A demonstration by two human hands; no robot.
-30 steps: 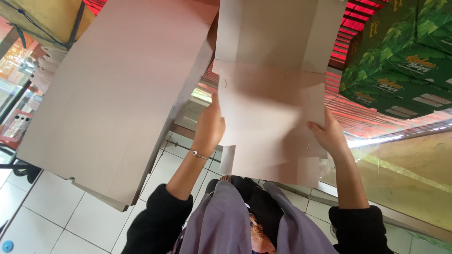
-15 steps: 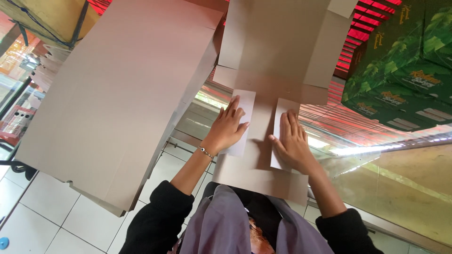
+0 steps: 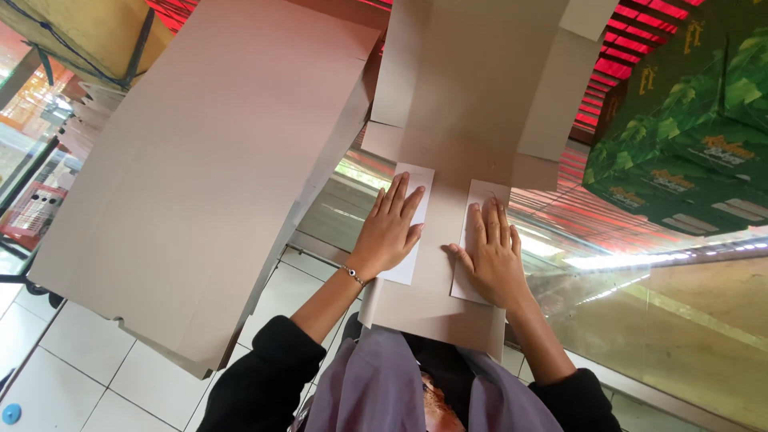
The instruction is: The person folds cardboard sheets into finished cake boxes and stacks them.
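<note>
A flat brown cardboard box blank [image 3: 472, 104] lies in front of me, its near end over my lap. Two narrow pale flaps are folded onto its middle panel. My left hand [image 3: 392, 228] lies flat, fingers spread, on the left flap [image 3: 412, 220]. My right hand [image 3: 492, 252] presses flat on the right flap [image 3: 472, 240]. Neither hand grips anything. A thin bracelet sits on my left wrist.
A tall stack of flat brown cardboard blanks [image 3: 208, 168] stands at my left. Green printed cartons [image 3: 688, 136] are at the upper right. A glass counter top [image 3: 656, 320] runs along the right. White floor tiles [image 3: 72, 376] show at lower left.
My hands left the outer edges of the panel, folded the two side flaps inward, and now rest flat on them. The blank has settled lower toward my lap.
</note>
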